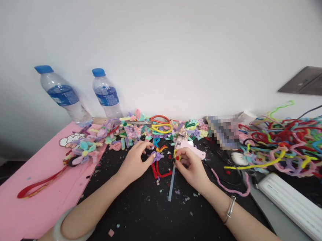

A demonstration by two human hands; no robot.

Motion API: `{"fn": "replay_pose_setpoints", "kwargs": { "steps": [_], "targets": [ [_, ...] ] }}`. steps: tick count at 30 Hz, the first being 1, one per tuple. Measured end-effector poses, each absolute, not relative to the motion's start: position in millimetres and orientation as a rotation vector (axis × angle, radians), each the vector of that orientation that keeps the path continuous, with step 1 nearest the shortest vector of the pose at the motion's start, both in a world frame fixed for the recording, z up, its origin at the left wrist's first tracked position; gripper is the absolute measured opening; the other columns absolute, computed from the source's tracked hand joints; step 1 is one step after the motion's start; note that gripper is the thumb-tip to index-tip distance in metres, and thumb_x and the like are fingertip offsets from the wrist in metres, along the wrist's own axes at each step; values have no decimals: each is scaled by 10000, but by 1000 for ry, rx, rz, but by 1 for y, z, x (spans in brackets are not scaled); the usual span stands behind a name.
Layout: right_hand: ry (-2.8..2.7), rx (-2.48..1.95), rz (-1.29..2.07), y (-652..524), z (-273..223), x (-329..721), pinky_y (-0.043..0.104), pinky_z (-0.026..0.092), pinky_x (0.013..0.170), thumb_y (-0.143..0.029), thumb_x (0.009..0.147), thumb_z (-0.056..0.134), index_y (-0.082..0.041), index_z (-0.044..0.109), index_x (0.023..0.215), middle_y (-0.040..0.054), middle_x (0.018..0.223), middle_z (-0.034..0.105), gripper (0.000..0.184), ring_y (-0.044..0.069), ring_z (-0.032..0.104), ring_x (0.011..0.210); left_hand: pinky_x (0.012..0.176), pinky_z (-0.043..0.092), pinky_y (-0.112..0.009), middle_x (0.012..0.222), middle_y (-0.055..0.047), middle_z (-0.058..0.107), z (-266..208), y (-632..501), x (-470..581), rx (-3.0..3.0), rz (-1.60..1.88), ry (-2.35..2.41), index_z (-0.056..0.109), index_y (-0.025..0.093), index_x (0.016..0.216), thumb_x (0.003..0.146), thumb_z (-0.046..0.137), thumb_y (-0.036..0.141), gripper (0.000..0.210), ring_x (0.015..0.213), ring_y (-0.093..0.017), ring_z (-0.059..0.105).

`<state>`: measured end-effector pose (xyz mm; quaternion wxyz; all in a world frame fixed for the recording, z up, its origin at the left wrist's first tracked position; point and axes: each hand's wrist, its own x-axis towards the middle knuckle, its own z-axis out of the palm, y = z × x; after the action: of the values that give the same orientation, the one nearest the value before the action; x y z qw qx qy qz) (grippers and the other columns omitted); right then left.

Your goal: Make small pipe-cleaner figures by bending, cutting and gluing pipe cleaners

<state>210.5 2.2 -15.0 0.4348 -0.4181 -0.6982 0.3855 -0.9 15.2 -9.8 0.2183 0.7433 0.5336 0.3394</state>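
I have my left hand (136, 161) with finger and thumb parted, thumb at the purple fuzzy piece (157, 156); just right of it, my right hand (192, 166) pinches a small yellow piece (178, 158) over the tabletop (134, 217).

Pale wall (178, 53), shaded at left, grey socket plate (303, 82) at right

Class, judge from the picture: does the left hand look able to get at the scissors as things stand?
Probably yes: the scissors lie atop the fuzzy pile beyond the left hand, with nothing seeming to cover them or stand tall between.
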Motion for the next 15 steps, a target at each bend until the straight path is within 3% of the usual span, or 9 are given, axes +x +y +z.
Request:
{"fn": "replay_pose_setpoints", "kwargs": {
  "steps": [4, 8, 12, 15],
  "targets": [
    [-1740, -1078, 969, 4, -18, 211, 227, 467, 570, -142, 783, 539, -225, 439, 1016, 13, 832, 587, 267, 120, 571, 664, 661, 432, -270, 929, -37, 543, -8, 14, 0, 2051, 952, 1497, 552, 199, 996, 800, 513, 227, 202, 756, -155, 522],
    [-1820, -1166, 792, 5, -17, 213, 229, 467, 531, -141, 776, 551, -200, 559, 858, 9, 729, 618, 101, 114, 558, 576, 647, 417, -263, 840, -22, 516, -7, 13, 1, 2071, 995, 1505, 539, 187, 905, 808, 501, 215, 108, 716, -145, 495],
    [-1871, -1098, 701, 6, -13, 214, 267, 525, 694, -85, 768, 521, -194, 620, 800, 46, 893, 673, 151, 154, 640, 795, 644, 404, -259, 798, -14, 494, -7, 11, 2, 2100, 1015, 1453, 525, 182, 855, 818, 491, 206, 55, 703, -140, 477],
    [-1952, -1043, 633, 5, -9, 213, 308, 499, 847, -82, 765, 540, -206, 637, 857, 51, 990, 671, 182, 174, 619, 962, 642, 406, -259, 821, -22, 510, -4, 9, 3, 2102, 1020, 1414, 533, 180, 860, 837, 481, 229, 76, 705, -140, 484]
  ]
}}
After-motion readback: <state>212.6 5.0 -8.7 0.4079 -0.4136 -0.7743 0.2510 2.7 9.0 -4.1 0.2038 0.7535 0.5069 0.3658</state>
